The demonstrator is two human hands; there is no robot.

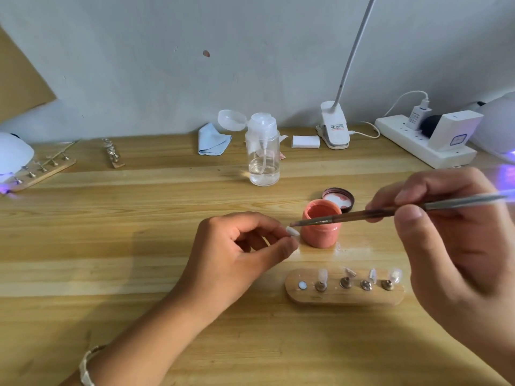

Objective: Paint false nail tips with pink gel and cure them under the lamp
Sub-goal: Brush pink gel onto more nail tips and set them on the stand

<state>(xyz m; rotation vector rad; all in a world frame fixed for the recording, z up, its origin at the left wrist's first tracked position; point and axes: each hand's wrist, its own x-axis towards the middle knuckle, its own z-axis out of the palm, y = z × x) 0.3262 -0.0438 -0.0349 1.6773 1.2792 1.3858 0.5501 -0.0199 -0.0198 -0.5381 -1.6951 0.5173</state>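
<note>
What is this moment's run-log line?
left hand: pinches white false nail tip | right hand: holds thin brush, bristles near tip | pink gel jar: open | oval wooden stand: four tips

A home nail-art corner: a wooden table (111,218) against a plain wall carries curing lamps (12,157), a pink gel pot (322,227), nail-tip stands (344,286) and a power strip (423,144).

On the table (111,274) my gel jar (321,227) stands before its lid (338,198), behind the nail stand (344,291), pump bottle (262,154) farther back.
</note>
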